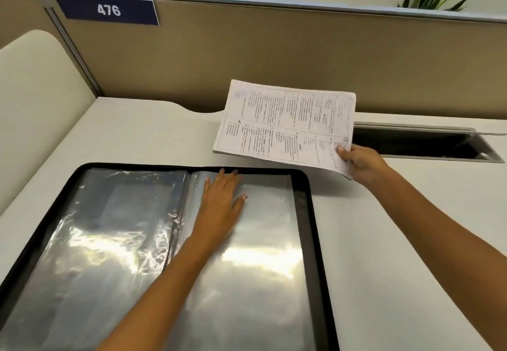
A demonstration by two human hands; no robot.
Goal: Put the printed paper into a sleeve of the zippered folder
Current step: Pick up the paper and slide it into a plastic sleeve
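The black zippered folder [311,213] lies open on the desk, its clear, shiny plastic sleeves [263,254] spread over both halves. My left hand [222,202] rests flat on the top of the right-hand sleeve near the spine, fingers apart. My right hand [362,162] holds the printed paper [285,122] by its near right corner, thumb on top. The paper hovers above the desk just beyond the folder's far right corner, tilted, with dense printed text facing up.
The white desk [397,227] has an open cable slot [422,143] at the back right, just behind my right hand. A tan partition [247,54] with a "476" sign [108,10] walls off the back. A cream panel [35,98] stands at the left.
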